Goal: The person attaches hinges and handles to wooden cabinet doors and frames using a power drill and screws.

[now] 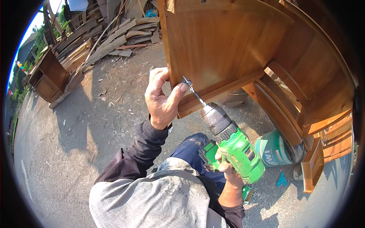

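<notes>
My right hand (230, 175) is wrapped round the handle of a green cordless drill (243, 154). The drill points up and left, with a thin bit (198, 97) in its dark chuck (215, 118). At the bit's tip is a small shiny metal piece (187, 81), too small to make out fully. My left hand (163, 99) grips the left edge of a varnished brown wooden panel (216, 49). Its thumb lies on the front face, right beside the metal piece, and its fingers curl at the panel's edge. Whether the tip touches the wood, I cannot tell.
The panel belongs to a larger wooden furniture piece with curved slats (287, 104) on the right. Below it stands a green bucket (272, 148), near a turquoise scrap (281, 179). Stacked planks (114, 38) and a small wooden cabinet (49, 78) lie far left.
</notes>
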Available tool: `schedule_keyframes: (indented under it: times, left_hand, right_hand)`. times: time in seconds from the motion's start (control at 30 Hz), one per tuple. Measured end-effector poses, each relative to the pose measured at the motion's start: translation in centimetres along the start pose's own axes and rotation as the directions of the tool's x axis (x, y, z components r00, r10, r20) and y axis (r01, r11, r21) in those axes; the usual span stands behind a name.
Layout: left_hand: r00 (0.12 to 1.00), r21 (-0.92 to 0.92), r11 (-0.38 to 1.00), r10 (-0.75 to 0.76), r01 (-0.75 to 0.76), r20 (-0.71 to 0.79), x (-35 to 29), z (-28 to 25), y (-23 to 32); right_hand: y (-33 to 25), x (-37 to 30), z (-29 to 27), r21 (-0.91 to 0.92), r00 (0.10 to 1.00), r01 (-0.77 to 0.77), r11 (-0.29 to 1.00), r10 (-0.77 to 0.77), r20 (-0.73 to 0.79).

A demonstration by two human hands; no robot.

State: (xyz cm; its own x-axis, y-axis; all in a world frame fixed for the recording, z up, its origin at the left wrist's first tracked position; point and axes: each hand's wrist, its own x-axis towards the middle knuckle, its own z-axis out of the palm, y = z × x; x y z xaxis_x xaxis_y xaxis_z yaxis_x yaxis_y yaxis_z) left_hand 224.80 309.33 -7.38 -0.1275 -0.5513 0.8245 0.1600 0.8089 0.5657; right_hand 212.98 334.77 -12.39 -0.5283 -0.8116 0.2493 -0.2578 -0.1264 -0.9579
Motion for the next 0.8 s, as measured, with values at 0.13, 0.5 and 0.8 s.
schedule_keyframes:
  times: [0.13, 0.5, 0.8]
  left_hand:
    - [1.000, -0.012, 1.000, -0.003, 0.003, -0.006, 0.1, -0.2, 0.0]
    - [1.000, -0.078, 0.997, -0.016, 0.016, -0.001, -0.1, 0.4, 0.1]
    - [1.000, 0.002, 1.000, -0.015, 0.015, -0.014, -0.1, 0.1, 0.1]
  right_hand:
    - [0.3, 0.7, 0.0, -0.165, 0.972, 0.230, 0.959, -0.235, -0.014]
    - [-1.9, 2.1, 0.5, -0.065, 0.979, 0.205, 0.977, -0.205, 0.005]
    - [-2.7, 2.5, 1.0, 0.021, 0.984, 0.178, 0.984, -0.178, -0.001]
